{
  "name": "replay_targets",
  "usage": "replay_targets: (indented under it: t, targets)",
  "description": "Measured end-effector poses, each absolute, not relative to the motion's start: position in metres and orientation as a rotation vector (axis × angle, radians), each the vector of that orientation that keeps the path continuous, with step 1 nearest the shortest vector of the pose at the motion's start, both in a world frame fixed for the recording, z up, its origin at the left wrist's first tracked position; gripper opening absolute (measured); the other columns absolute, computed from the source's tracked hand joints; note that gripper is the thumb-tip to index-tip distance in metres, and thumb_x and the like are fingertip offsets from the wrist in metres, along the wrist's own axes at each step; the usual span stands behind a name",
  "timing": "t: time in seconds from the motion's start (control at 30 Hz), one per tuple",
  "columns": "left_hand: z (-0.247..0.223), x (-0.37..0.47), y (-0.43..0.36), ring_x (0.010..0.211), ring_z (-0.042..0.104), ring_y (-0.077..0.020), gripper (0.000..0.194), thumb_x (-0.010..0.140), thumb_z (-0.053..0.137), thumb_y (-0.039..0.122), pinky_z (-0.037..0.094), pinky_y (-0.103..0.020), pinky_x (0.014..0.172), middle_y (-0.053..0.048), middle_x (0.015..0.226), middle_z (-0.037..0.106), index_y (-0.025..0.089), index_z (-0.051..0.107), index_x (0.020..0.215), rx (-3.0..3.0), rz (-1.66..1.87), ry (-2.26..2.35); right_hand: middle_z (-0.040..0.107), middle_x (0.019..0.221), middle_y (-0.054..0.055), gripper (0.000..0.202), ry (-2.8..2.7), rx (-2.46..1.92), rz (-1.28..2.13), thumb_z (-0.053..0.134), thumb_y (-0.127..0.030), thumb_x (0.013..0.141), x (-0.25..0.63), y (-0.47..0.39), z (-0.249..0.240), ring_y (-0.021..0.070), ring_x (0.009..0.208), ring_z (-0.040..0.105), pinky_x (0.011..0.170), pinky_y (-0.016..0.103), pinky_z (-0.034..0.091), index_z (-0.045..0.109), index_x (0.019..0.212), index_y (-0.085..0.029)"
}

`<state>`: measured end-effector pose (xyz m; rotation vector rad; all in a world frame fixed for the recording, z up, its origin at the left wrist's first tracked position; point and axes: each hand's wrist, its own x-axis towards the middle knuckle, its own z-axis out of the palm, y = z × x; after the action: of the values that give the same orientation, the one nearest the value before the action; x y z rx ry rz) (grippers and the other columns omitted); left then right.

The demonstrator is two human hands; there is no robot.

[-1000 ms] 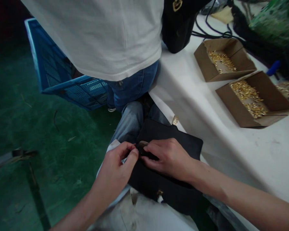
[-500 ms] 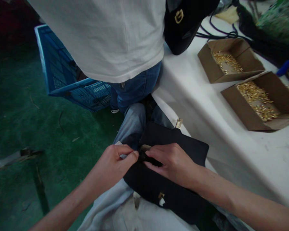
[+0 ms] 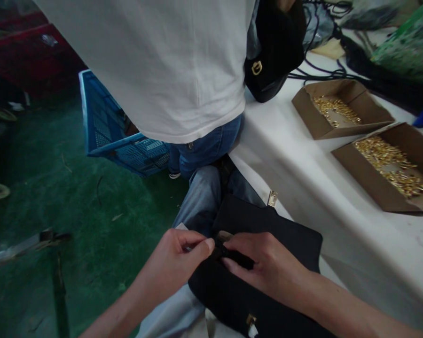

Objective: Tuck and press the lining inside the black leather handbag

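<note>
A black handbag point(image 3: 285, 234) lies on my lap, with a gold clasp point(image 3: 272, 198) at its far edge and another gold fitting point(image 3: 250, 320) near me. My left hand point(image 3: 174, 263) pinches the bag's left edge between thumb and forefinger. My right hand point(image 3: 264, 265) presses on the bag and grips a small dark strap piece point(image 3: 232, 253) at the same edge. The fingertips of both hands nearly meet there.
A person in a white shirt point(image 3: 169, 65) and jeans stands close ahead, beside a blue crate point(image 3: 105, 131). The white table point(image 3: 338, 197) at right holds two cardboard boxes point(image 3: 341, 110) point(image 3: 391, 164) of gold hardware, another black bag point(image 3: 273, 51) and cables. Green floor lies left.
The view has tilted, so everything sits lower in the frame. My hands stay at the bag's left edge with the same grip. The other black bag on the table shifted.
</note>
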<state>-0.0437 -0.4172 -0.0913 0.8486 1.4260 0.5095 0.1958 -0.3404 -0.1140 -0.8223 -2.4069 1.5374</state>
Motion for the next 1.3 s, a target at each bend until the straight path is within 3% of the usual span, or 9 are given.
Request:
replay_targets:
  t: [0.17, 0.3, 0.4, 0.5, 0.57, 0.7, 0.9, 1.13, 1.3]
  targets:
    - [-0.094, -0.044, -0.416, 0.069, 0.026, -0.0122, 0.055, 0.102, 0.057, 0.058, 0.019, -0.031, 0.063, 0.004, 0.07, 0.027, 0.022, 0.044, 0.064, 0.831, 0.51, 1.417, 0.071, 0.083, 0.0, 0.01, -2.324, -0.938, 1.629, 0.069, -0.024, 0.103, 0.189, -0.342, -0.113, 0.0153, 0.067, 0.062, 0.063, 0.028, 0.04, 0.076, 0.098, -0.019]
    - [-0.091, -0.041, -0.417, 0.069, 0.032, -0.0123, 0.054, 0.103, 0.06, 0.061, 0.023, -0.029, 0.063, 0.004, 0.069, 0.037, 0.018, 0.064, 0.07, 0.843, 0.53, 1.469, 0.07, 0.08, -0.001, 0.014, -2.211, -0.941, 1.764, 0.065, -0.023, 0.104, 0.187, -0.343, -0.11, 0.0147, 0.068, 0.06, 0.064, 0.028, 0.039, 0.073, 0.093, -0.02]
    - [-0.081, -0.034, -0.42, 0.071, 0.05, -0.0145, 0.048, 0.103, 0.062, 0.057, 0.036, -0.027, 0.063, 0.0, 0.073, 0.058, 0.017, 0.077, 0.081, 0.863, 0.545, 1.518, 0.066, 0.077, -0.002, 0.017, -2.256, -0.905, 1.731, 0.061, -0.021, 0.104, 0.189, -0.345, -0.111, 0.0145, 0.066, 0.058, 0.063, 0.029, 0.038, 0.067, 0.089, -0.02]
    - [-0.069, -0.025, -0.425, 0.091, 0.072, -0.0217, 0.032, 0.101, 0.066, 0.048, 0.056, -0.029, 0.079, -0.004, 0.096, 0.078, 0.022, 0.084, 0.099, 0.914, 0.565, 1.547, 0.066, 0.082, 0.001, 0.019, -2.413, -0.819, 1.559, 0.056, -0.024, 0.109, 0.191, -0.347, -0.114, 0.0163, 0.068, 0.061, 0.064, 0.031, 0.039, 0.066, 0.094, -0.02]
    - [-0.066, -0.021, -0.427, 0.099, 0.077, -0.0243, 0.026, 0.099, 0.067, 0.044, 0.061, -0.033, 0.088, -0.005, 0.105, 0.082, 0.025, 0.085, 0.106, 0.976, 0.56, 1.581, 0.068, 0.088, 0.003, 0.018, -2.508, -0.768, 1.481, 0.054, -0.024, 0.113, 0.192, -0.348, -0.116, 0.0184, 0.074, 0.066, 0.067, 0.031, 0.043, 0.066, 0.1, -0.019]
    - [-0.069, -0.02, -0.427, 0.096, 0.078, -0.0246, 0.027, 0.099, 0.066, 0.042, 0.063, -0.034, 0.084, -0.007, 0.103, 0.082, 0.024, 0.086, 0.104, 0.945, 0.551, 1.598, 0.071, 0.095, 0.006, 0.014, -2.595, -0.722, 1.433, 0.054, -0.017, 0.111, 0.193, -0.349, -0.117, 0.0217, 0.083, 0.071, 0.074, 0.032, 0.049, 0.067, 0.108, -0.019]
    - [-0.066, -0.029, -0.417, 0.087, 0.071, -0.0219, 0.047, 0.101, 0.065, 0.063, 0.055, -0.028, 0.068, -0.008, 0.094, 0.078, 0.025, 0.086, 0.083, 1.015, 0.53, 1.612, 0.068, 0.094, 0.004, 0.012, -2.517, -0.723, 1.547, 0.054, -0.017, 0.111, 0.192, -0.35, -0.111, 0.0205, 0.081, 0.067, 0.074, 0.032, 0.048, 0.065, 0.106, -0.02]
    - [-0.061, -0.028, -0.405, 0.069, 0.066, -0.0178, 0.026, 0.086, 0.062, 0.034, 0.041, -0.028, 0.061, -0.002, 0.075, 0.076, 0.022, 0.083, 0.078, 1.061, 0.303, 1.643, 0.06, 0.085, 0.0, 0.014, -2.314, -0.806, 1.745, 0.055, -0.016, 0.104, 0.187, -0.349, -0.105, 0.0173, 0.073, 0.057, 0.069, 0.033, 0.038, 0.06, 0.092, -0.021]
    - [-0.067, -0.031, -0.401, 0.069, 0.058, -0.0151, 0.03, 0.082, 0.054, 0.03, 0.034, -0.028, 0.062, 0.0, 0.068, 0.068, 0.02, 0.081, 0.071, 1.119, 0.285, 1.607, 0.057, 0.084, -0.001, 0.016, -2.221, -0.763, 1.845, 0.056, -0.014, 0.103, 0.187, -0.346, -0.106, 0.0159, 0.072, 0.054, 0.069, 0.033, 0.036, 0.057, 0.089, -0.022]
